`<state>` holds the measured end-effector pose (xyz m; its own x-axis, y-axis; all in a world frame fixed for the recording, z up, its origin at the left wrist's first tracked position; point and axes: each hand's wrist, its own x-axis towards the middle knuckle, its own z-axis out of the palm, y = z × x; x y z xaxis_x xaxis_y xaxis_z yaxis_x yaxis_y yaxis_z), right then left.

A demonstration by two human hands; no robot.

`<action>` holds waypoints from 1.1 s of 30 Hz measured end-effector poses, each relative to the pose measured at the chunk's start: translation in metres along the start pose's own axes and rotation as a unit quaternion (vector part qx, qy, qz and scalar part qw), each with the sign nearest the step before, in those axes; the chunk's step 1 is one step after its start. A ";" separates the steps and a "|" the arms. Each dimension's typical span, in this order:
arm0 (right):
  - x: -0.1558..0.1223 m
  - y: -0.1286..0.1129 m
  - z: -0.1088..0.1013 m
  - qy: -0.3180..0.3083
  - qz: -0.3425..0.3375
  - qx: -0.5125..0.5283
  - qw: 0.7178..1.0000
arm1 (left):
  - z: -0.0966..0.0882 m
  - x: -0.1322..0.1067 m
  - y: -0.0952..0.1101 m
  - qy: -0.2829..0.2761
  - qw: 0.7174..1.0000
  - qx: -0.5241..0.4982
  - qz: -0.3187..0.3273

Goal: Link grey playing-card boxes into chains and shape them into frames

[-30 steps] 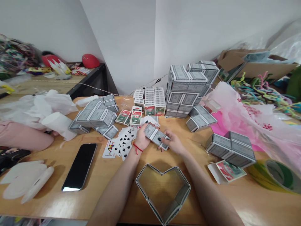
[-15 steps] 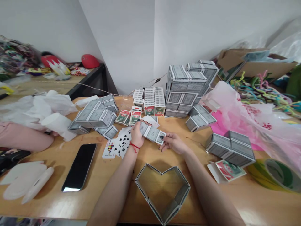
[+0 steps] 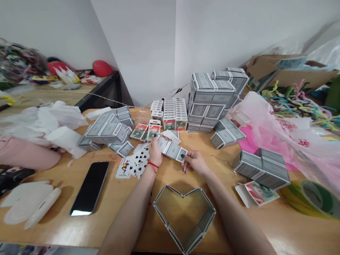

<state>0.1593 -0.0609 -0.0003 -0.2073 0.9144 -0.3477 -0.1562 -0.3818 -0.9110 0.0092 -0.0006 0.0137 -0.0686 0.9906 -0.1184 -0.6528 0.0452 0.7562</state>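
Note:
A strip of grey-backed playing cards [image 3: 170, 148] stretches between my two hands above the table. My left hand [image 3: 156, 151] grips its left end, and my right hand [image 3: 195, 162] pinches its right end between thumb and fingers. Beneath and left of my left hand lie fanned face-up cards [image 3: 139, 159], with a joker card [image 3: 123, 168] at their edge. A heart-shaped frame of joined cards [image 3: 207, 216] stands between my forearms, its point toward me. Behind my hands are red and green card packs [image 3: 153, 130].
Folded-card blocks are stacked at the back [image 3: 211, 95], with more at left [image 3: 106, 127] and right [image 3: 261, 168]. A black phone [image 3: 90, 187] lies left. An opened card box [image 3: 260, 193] and yellow-green tape roll [image 3: 310, 198] sit right. Behind them spreads a pink plastic bag [image 3: 271, 124].
Almost nothing differs. Both hands keep hold of the card strip in nearly the same place, and the whole view has shifted very slightly.

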 end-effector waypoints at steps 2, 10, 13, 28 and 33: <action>0.000 -0.001 0.000 0.004 -0.005 0.002 1.000 | 0.000 -0.001 0.000 -0.002 1.000 -0.002 -0.002; 0.001 0.000 0.000 0.006 -0.008 -0.007 1.000 | 0.000 0.000 -0.004 -0.003 1.000 -0.013 -0.008; 0.001 0.000 0.001 0.006 -0.005 -0.012 1.000 | -0.001 -0.001 -0.005 0.001 1.000 -0.020 -0.013; 0.000 -0.005 0.006 0.039 0.008 -0.070 0.997 | 0.004 -0.006 -0.007 -0.015 0.999 -0.045 -0.010; 0.000 -0.006 0.006 0.039 0.008 -0.085 0.996 | 0.007 -0.009 -0.005 -0.017 0.999 -0.038 -0.011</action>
<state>0.1545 -0.0594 0.0064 -0.1318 0.9186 -0.3725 0.0143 -0.3740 -0.9273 0.0188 -0.0087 0.0155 -0.0291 0.9932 -0.1123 -0.7093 0.0586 0.7024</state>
